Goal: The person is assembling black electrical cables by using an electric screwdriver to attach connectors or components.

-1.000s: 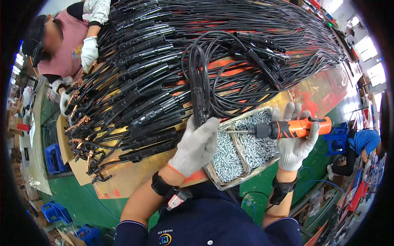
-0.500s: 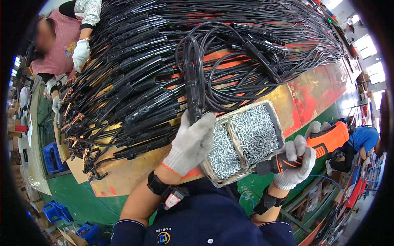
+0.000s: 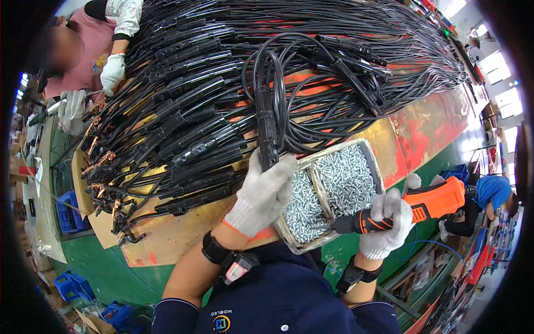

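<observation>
My left hand (image 3: 261, 195), in a white knit glove, is closed around the lower end of a long black plastic housing (image 3: 267, 125) with black cable looping from its top. In my gloved right hand (image 3: 389, 222) is an orange and black power screwdriver (image 3: 434, 203). Its black nose points left, over the near edge of a two-part tray (image 3: 300, 250). Small silver screws (image 3: 345, 178) fill both compartments of that tray. The tool's tip reaches the screws beside the divider; whether a screw sits on it I cannot tell.
Rows of black housings (image 3: 200, 147) and bundled black cables (image 3: 411, 50) cover the table (image 3: 434, 128). Bare copper ends (image 3: 103, 161) stick out at the left. A co-worker's gloved hand (image 3: 113, 74) works at the far left. Blue crates (image 3: 72, 211) stand below.
My right hand has moved the screwdriver left, bringing its nose over the screws. The left hand and housing shifted slightly right. The co-worker's other hand has risen, holding a tool.
</observation>
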A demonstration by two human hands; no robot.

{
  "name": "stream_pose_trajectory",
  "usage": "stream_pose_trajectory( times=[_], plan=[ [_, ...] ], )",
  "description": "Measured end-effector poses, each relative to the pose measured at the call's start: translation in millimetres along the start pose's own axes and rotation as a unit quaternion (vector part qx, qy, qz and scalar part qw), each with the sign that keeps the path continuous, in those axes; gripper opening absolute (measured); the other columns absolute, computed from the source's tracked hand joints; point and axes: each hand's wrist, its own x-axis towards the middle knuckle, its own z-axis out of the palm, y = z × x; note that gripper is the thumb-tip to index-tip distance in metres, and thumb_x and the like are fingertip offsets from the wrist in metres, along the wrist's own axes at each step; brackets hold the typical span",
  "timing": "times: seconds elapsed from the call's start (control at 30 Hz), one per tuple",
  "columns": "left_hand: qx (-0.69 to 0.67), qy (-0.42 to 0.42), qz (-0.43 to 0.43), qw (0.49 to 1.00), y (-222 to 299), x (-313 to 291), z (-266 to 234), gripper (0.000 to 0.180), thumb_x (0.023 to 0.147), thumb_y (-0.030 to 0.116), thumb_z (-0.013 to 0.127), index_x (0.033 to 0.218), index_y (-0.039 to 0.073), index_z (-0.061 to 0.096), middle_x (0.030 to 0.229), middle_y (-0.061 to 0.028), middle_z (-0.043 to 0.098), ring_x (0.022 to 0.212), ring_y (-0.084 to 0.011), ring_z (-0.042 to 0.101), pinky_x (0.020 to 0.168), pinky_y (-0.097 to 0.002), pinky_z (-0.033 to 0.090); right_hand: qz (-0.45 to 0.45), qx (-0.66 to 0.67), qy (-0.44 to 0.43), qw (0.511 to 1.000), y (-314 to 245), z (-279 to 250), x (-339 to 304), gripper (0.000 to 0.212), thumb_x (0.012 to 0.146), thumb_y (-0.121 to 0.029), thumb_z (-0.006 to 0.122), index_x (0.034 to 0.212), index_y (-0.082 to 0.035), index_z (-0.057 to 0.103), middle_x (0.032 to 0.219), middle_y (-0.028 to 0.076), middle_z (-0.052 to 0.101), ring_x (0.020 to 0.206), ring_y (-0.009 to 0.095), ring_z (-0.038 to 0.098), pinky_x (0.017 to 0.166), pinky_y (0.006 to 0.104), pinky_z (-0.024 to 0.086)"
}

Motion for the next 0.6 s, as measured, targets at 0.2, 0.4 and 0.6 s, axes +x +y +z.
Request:
stream_pose_trajectory(
  times=[0.2,0.4,0.6],
  plan=[
    [-0.011,-0.006,-0.041,0.999,6.5,-2.4,1.1,0.055,0.089,0.014,0.071,0.132,0.014,0.036,0.082,0.0018,0.050,0.062,-0.0068,0.049,0.051,-0.0220,0.042,0.017,-0.041,0.015,0.999,-3.1,-5.4,0.9,0.095,0.083,0.001,0.066,0.157,-0.020,0.009,0.125,0.011,0.052,0.055,0.010,0.050,0.043,0.0267,0.048],
    [0.003,0.016,-0.012,1.000,2.7,0.4,3.7,0.028,0.091,0.018,0.068,0.104,0.014,0.044,0.066,0.0020,0.049,0.047,-0.0080,0.044,0.039,-0.0233,0.034,-0.009,-0.059,0.031,0.998,1.3,10.9,-0.9,0.095,0.082,0.003,0.064,0.156,-0.021,0.010,0.124,0.012,0.053,0.055,0.011,0.050,0.040,0.0265,0.046],
    [-0.013,-0.010,-0.026,1.000,3.7,-1.7,1.6,0.061,0.087,0.013,0.073,0.134,0.015,0.035,0.085,0.0033,0.052,0.062,-0.0056,0.049,0.051,-0.0214,0.041,0.032,0.034,-0.035,0.998,-18.7,0.6,12.4,0.055,0.092,-0.003,0.056,0.142,-0.005,0.032,0.080,0.000,0.043,0.062,0.008,0.038,0.054,0.0205,0.039]
  ],
)
